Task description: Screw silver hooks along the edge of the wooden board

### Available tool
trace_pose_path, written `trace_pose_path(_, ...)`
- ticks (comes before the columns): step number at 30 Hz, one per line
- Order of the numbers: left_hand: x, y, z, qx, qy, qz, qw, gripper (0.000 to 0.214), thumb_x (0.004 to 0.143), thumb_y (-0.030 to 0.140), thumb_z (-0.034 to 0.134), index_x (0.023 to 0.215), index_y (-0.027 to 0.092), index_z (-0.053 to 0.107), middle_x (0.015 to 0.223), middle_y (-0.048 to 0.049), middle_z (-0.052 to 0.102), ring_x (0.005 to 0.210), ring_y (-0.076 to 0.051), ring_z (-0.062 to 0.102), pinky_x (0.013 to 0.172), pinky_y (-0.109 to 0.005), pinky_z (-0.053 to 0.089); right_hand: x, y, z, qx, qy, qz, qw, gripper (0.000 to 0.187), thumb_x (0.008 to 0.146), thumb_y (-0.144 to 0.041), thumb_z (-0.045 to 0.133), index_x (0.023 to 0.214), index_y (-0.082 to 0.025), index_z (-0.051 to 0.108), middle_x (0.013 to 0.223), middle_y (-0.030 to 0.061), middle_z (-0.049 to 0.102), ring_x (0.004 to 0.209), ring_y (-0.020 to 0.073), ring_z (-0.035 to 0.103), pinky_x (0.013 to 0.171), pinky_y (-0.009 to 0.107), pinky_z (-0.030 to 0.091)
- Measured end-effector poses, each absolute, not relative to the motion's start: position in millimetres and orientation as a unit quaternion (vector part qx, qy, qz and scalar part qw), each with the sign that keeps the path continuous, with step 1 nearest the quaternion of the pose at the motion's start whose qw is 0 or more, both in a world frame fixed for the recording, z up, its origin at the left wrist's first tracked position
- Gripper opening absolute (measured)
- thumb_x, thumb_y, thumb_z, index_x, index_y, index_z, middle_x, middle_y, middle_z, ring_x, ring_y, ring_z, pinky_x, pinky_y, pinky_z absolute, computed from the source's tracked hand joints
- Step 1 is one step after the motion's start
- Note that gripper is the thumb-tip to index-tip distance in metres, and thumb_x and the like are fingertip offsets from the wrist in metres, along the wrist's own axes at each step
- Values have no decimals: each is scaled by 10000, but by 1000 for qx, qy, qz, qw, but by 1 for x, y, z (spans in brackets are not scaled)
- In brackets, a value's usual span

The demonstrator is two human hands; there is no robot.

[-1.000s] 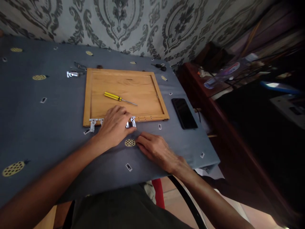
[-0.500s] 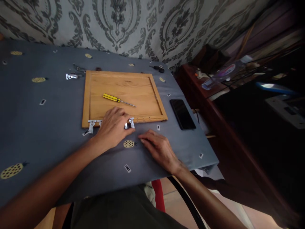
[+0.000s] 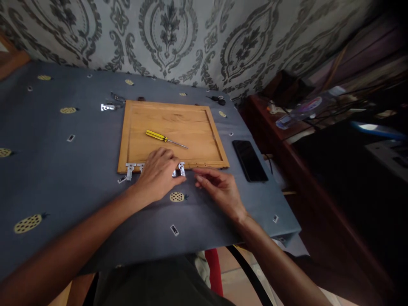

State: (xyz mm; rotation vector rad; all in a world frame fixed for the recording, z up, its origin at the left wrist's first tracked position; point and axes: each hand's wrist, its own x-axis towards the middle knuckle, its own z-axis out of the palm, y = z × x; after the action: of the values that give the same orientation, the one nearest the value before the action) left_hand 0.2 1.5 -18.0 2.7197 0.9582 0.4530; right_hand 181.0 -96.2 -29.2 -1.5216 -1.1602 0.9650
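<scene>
A wooden panel (image 3: 194,127) with a raised frame lies on the blue cloth. A yellow-handled screwdriver (image 3: 164,137) rests on it. My left hand (image 3: 157,174) lies over a metal hinge (image 3: 180,169) at the panel's near edge, fingers curled down on it. Another part of the hinge hardware (image 3: 130,169) sticks out left of that hand. My right hand (image 3: 218,189) hovers just right of the hinge, fingers loosely apart and holding nothing.
A black phone (image 3: 249,160) lies right of the panel near the table's right edge. A second metal hinge (image 3: 107,107) and keys (image 3: 218,100) lie near the wall. A dark cluttered side table (image 3: 296,114) stands to the right.
My right hand lifted off the cloth and moved up toward the hinge at the panel's edge. My left hand stayed on the hinge. The camera shifted slightly.
</scene>
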Motion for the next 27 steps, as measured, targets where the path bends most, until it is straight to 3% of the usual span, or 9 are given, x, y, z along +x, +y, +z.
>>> trace_pose_path(6,1,1,-18,925,332,147,112,310,831,407,778,972,139,713,996,-85,644,1009,-283,573,895,-418,472,181,-63,-23,-607,-486,373,507,150,784,-336,744,834,-194,747,708,6,711,583,104,615,590,269,535)
trace_pose_path(10,2,1,-17,925,335,146,107,289,847,404,760,986,157,705,988,-71,646,1009,-279,571,897,-423,474,178,-41,-25,-580,-516,346,526,93,749,-296,771,784,-213,752,743,0,709,672,114,625,646,267,530)
trace_pose_path(18,2,1,-20,922,331,167,112,305,837,401,770,1015,167,690,972,-66,640,991,-272,570,889,-420,474,180,-38,-39,-583,-531,358,500,114,770,-314,761,850,-236,782,819,16,758,730,149,684,699,317,582)
trace_pose_path(27,2,0,-15,921,334,144,140,281,843,377,772,990,155,682,981,-71,638,1015,-275,559,904,-421,461,186,-43,-45,-581,-598,299,464,138,849,-273,704,946,-237,796,856,32,768,761,158,693,700,309,556)
